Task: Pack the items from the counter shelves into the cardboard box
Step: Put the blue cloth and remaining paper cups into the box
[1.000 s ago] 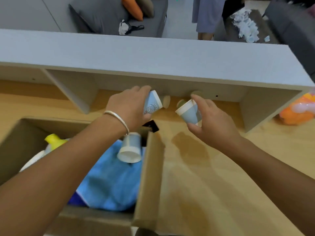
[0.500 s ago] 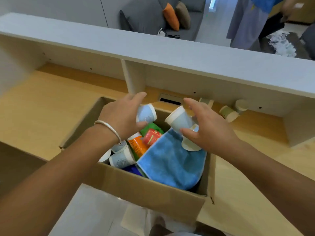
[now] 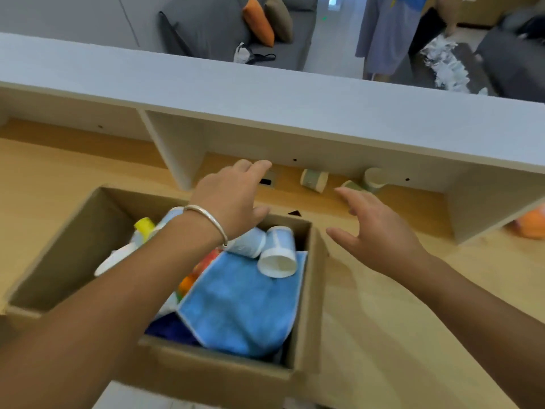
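No label or writing on anything here is sharp enough for you to read. The grey counter shelf spans the view above the wooden counter. Your cardboard box sits open below it, holding a blue cloth, a white bottle with a yellow cap and two pale blue paper cups lying on their sides. Your left hand, fingers spread and empty, hovers over the box's far edge. Your right hand, likewise wide and empty, reaches toward three greenish cups under the shelf. An orange object lies far right.
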`<action>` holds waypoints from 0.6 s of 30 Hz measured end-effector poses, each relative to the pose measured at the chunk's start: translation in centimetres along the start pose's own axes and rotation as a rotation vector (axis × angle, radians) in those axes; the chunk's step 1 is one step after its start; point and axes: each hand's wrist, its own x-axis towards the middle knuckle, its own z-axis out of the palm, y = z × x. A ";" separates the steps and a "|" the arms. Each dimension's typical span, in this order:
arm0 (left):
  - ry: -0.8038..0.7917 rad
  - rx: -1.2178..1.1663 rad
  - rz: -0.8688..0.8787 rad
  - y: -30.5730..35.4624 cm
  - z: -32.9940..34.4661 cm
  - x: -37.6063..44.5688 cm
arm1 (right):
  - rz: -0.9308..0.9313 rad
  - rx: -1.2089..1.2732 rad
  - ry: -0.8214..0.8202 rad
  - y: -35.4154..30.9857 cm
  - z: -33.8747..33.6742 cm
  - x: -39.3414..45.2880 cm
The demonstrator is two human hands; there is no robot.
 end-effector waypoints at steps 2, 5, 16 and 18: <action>-0.031 -0.020 0.023 2.8 1.2 2.9 | 0.055 -0.017 -0.018 3.7 -0.6 0.4; -0.105 -0.020 0.058 6.5 3.7 7.2 | 0.126 -0.053 -0.052 9.2 -1.1 1.5; -0.559 0.127 -0.006 10.2 15.4 18.6 | 0.224 -0.111 -0.206 22.7 2.3 9.5; -0.570 0.137 -0.003 9.9 16.3 19.8 | 0.192 -0.089 -0.174 23.8 3.1 10.4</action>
